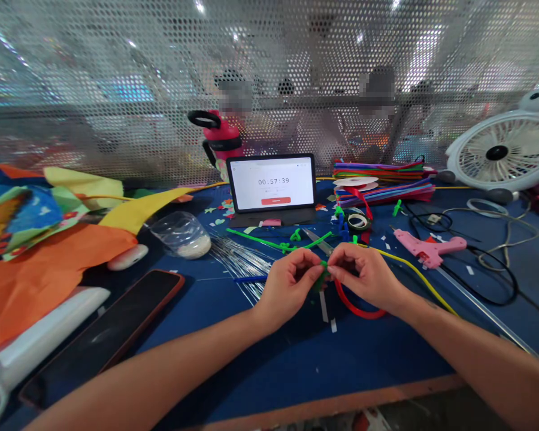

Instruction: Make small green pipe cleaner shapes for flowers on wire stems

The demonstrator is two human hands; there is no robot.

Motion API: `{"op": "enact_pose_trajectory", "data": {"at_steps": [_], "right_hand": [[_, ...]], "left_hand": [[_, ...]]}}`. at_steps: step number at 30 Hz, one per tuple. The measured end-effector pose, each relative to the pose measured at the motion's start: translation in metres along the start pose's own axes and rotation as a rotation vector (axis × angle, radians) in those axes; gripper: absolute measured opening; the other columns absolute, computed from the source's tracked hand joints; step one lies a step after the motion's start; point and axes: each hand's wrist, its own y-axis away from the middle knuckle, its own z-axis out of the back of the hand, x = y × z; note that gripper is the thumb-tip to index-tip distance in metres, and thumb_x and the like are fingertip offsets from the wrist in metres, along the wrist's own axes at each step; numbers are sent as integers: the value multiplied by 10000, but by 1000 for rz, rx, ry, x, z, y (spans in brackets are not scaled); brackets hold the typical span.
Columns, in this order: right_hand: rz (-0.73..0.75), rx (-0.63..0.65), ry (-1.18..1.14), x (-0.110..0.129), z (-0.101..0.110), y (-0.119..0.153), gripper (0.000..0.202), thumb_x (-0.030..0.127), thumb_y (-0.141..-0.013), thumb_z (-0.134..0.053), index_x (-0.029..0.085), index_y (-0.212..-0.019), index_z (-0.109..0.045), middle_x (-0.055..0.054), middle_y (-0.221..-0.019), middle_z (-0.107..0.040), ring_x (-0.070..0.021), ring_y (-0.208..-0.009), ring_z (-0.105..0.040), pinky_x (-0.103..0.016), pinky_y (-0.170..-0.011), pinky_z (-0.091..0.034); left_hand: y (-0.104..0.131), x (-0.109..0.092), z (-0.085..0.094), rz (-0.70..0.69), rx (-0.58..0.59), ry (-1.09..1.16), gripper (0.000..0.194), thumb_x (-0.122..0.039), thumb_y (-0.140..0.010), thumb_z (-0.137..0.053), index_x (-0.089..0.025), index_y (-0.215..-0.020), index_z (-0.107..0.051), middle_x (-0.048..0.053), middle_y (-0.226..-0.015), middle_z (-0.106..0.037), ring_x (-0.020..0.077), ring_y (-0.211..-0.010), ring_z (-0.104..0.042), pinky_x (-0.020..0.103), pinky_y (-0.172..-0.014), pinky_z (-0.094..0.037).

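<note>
My left hand (291, 284) and my right hand (363, 272) meet over the blue table, fingertips almost touching. Both pinch a short green pipe cleaner piece (324, 266) between thumb and forefinger; most of it is hidden by the fingers. Below my right hand lies a red ring (357, 308), partly covered. Just behind the hands are a long green pipe cleaner (256, 238), a small twisted green piece (295, 234) and scissors (317, 240). Left of my left hand, thin silver wires (240, 263) spread out in a bundle.
A tablet (273, 184) showing a timer stands behind, before a pink bottle (222, 140). Pipe cleaner bundles (386, 194), a tape roll (357, 221), a pink glue gun (429, 246) and a fan (498, 152) are right. A plastic cup (182, 233), phone (108, 329) and orange sheet (58, 263) lie left.
</note>
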Motion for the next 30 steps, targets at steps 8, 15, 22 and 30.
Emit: {"op": "enact_pose_trajectory", "data": {"at_steps": [8,15,22,30], "right_hand": [[3,8,62,-1,0,0,52,176,-840,-517,187,-793,-536,-8,-711,-617,-126,-644,-588,-240,-600,-452],[-7,-10,40,2,3,-2,60,218,-870,-513,181,-858,-560,-12,-741,-640,-122,-670,-618,-223,-605,-467],[205,-106,255,3,13,-4,137,266,-789,-660,188,-893,-616,-15,-814,-687,-121,-702,-643,-215,-659,-499],[442,-183,500,-1,12,-2,38,226,-833,-611,196,-842,-633,-3,-741,-702,-115,-671,-651,-206,-640,-489]], "left_hand": [[-1,4,2,20,5,-21,195,-316,-777,-633,-151,-748,-532,4,-653,-623,113,-580,-592,214,-553,-474],[-2,5,1,27,12,24,200,-325,-788,-624,-152,-793,-525,-5,-670,-608,108,-596,-586,216,-573,-478],[-5,5,1,37,-20,199,200,-316,-794,-628,-143,-800,-528,-33,-651,-567,70,-580,-542,183,-572,-453],[-3,6,1,38,1,213,196,-312,-793,-635,-143,-812,-538,-32,-668,-552,70,-607,-534,186,-577,-439]]}}
